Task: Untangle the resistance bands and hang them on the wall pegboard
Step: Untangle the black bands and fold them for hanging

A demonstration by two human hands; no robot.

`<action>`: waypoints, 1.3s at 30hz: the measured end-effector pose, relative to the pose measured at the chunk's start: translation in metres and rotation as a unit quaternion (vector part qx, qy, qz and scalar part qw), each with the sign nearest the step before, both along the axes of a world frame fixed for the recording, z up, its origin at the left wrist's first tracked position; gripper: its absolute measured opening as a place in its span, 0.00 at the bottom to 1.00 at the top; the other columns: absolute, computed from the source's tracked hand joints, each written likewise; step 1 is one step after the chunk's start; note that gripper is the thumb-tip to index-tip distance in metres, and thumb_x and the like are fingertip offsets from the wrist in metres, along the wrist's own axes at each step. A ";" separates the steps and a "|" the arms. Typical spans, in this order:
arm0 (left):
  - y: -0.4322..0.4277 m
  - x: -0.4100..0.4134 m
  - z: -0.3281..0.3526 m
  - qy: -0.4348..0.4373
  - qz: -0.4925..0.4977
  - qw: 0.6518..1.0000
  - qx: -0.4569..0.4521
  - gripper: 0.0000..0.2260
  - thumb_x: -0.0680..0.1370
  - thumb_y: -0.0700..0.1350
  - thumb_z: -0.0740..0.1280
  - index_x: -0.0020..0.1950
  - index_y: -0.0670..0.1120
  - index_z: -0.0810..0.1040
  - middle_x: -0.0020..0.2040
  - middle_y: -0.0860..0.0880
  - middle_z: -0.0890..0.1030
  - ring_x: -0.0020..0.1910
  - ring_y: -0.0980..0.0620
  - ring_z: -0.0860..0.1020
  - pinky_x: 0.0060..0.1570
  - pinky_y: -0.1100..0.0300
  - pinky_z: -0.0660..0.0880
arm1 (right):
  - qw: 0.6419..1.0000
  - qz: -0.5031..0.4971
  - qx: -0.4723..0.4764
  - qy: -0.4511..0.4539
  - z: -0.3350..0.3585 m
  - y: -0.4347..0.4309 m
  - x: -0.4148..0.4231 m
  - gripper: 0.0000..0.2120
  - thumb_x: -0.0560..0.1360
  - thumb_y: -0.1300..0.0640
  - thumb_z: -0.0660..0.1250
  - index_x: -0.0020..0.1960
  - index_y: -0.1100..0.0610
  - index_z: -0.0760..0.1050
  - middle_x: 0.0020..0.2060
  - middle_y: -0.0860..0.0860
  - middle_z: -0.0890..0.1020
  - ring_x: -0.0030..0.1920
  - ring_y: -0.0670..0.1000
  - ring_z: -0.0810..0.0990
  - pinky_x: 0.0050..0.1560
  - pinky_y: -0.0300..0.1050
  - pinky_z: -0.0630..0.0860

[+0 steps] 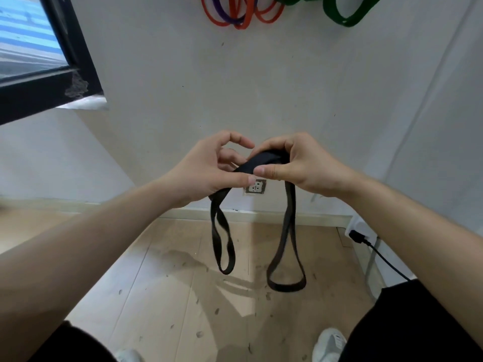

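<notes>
At frame centre, I log left hand and right hand both pinching black band. Two loops hang beneath.

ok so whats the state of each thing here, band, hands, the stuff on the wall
black band, twisted into a bunch at the top, two loops hanging free
left hand, thumb pinches the bunch
right hand, grips the bunch, fingers curled over it
orange bands, hanging on the wall
purple band, hanging among the orange ones
green bands, hanging on the wall
wall socket, nothing plugged in
black plug, plugged into a white block
</notes>
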State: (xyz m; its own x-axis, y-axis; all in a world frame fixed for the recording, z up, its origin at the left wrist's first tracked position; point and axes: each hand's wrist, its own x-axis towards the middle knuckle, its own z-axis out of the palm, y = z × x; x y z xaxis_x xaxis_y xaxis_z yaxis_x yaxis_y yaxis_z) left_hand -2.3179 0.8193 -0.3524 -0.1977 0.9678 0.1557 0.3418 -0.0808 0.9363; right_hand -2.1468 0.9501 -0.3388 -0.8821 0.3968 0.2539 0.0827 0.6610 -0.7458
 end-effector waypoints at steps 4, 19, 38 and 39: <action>0.000 -0.003 -0.002 -0.014 -0.039 0.999 0.006 0.24 0.71 0.34 0.77 0.64 0.46 0.76 0.50 0.46 0.86 0.49 0.46 0.86 0.49 0.59 0.81 | 1.000 -0.009 -0.005 0.017 -0.001 0.004 0.002 0.09 0.75 0.60 0.74 0.55 0.59 0.83 0.45 0.54 0.86 0.47 0.53 0.85 0.52 0.51 0.82; 0.009 -0.009 -0.031 0.147 0.032 0.988 0.041 0.07 0.76 0.38 0.73 0.48 0.49 0.80 0.44 0.53 0.84 0.42 0.58 0.83 0.42 0.67 0.76 | 0.968 -0.073 -0.195 0.137 0.007 0.015 0.009 0.03 0.76 0.64 0.71 0.49 0.60 0.82 0.34 0.46 0.79 0.30 0.45 0.71 0.36 0.41 0.71; 0.010 -0.020 -0.028 -0.070 -0.020 0.996 -0.059 0.16 0.74 0.47 0.76 0.61 0.50 0.81 0.45 0.46 0.83 0.51 0.41 0.84 0.61 0.50 0.79 | 0.966 -0.109 -0.208 0.107 0.001 0.019 0.013 0.02 0.75 0.63 0.72 0.48 0.59 0.83 0.33 0.49 0.76 0.28 0.46 0.68 0.33 0.41 0.68; 0.010 -0.017 -0.030 -0.055 -0.031 0.996 -0.071 0.20 0.72 0.48 0.77 0.63 0.52 0.80 0.46 0.47 0.84 0.52 0.42 0.84 0.61 0.49 0.79 | 0.966 -0.105 -0.210 0.109 0.001 0.018 0.013 0.03 0.75 0.63 0.72 0.48 0.60 0.83 0.34 0.49 0.76 0.28 0.46 0.68 0.33 0.41 0.68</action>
State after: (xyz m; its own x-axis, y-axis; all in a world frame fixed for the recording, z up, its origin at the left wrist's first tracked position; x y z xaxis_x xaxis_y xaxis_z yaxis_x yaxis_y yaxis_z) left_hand -2.3349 0.8298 -0.3825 -0.1460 0.9893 -0.0029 0.2357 0.0377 0.9711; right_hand -2.1338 0.9676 -0.3378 -0.7144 0.6701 0.2014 -0.0060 0.2820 -0.9594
